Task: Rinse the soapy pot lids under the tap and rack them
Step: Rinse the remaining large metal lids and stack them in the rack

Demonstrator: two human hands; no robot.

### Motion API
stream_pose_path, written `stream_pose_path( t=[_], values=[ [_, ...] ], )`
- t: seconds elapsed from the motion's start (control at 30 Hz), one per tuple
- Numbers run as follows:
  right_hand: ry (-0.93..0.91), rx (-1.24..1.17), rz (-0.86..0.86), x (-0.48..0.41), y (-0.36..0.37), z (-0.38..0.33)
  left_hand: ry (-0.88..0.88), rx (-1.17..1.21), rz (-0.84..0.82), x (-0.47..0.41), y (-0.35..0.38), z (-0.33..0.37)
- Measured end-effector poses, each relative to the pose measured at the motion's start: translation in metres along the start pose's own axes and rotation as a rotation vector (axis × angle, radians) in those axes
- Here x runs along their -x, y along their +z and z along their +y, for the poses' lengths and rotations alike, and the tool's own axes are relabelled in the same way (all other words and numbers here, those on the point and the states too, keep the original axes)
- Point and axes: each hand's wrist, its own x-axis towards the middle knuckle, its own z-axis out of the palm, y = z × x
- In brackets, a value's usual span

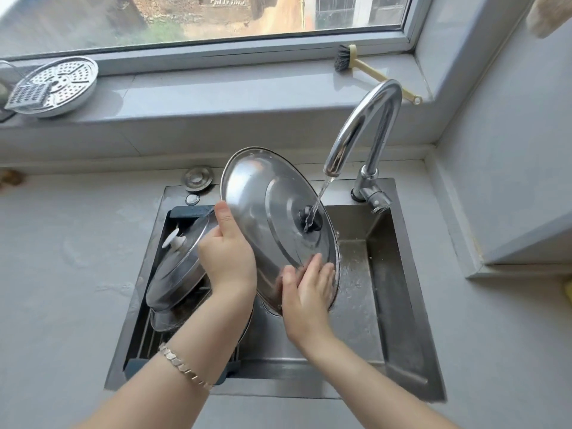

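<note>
Left hand [227,243] gripped lid [263,193] rim under tap [362,128]; my right hand [309,286] lay flat on it. Likely slippery; hold rim.

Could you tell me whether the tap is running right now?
On: water streams from the tap onto the dark knob of the tilted steel lid.

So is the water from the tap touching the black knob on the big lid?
Touching. The head view shows the water falling from the tap straight onto the big lid's black knob and running off it.
</note>
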Motion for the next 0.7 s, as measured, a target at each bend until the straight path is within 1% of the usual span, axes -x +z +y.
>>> stream_pose_path(
  t=[0.1,0.13,0.17,0.2,0.27,0.33,0.4,0.5,0.53,0.57,0.63,0.7],
  values=[
    [0.280,-0.126,0.131,-0.033,-0.019,-0.002,-0.010,0.011,-0.006,0.008,-0.002,-0.006],
    [0.337,-0.168,0.165,-0.038,-0.023,-0.003,-0.017,0.032,0.001,0.008,-0.002,-0.009],
    [0.343,-0.166,0.177,-0.036,-0.023,-0.006,-0.026,0.049,0.010,0.008,-0.001,-0.010],
    [0.303,-0.123,0.161,-0.028,-0.018,-0.012,-0.032,0.057,0.030,0.007,0.001,-0.010],
    [0.130,-0.038,0.098,0.000,-0.002,-0.024,-0.041,0.055,0.040,0.006,0.005,-0.008],
    [0.037,0.008,0.052,0.019,0.008,-0.027,-0.038,0.023,0.039,0.007,0.006,-0.004],
    [0.082,0.031,0.053,0.010,0.005,-0.020,-0.046,0.018,0.061,0.005,0.004,-0.005],
    [0.323,-0.120,0.074,-0.018,-0.014,-0.017,-0.053,0.042,0.098,0.005,0.002,-0.007],
    [0.386,-0.167,0.068,-0.020,-0.016,-0.020,-0.045,0.049,0.103,0.006,0.003,-0.008],
    [0.405,-0.185,0.036,-0.014,-0.015,-0.026,-0.036,0.063,0.099,0.007,0.004,-0.010],
    [0.309,-0.219,-0.073,0.010,-0.006,-0.039,-0.017,0.072,0.094,0.007,0.006,-0.011],
    [0.212,-0.291,-0.124,0.032,0.000,-0.045,0.010,0.052,0.088,0.005,0.006,-0.010]
  ],
)
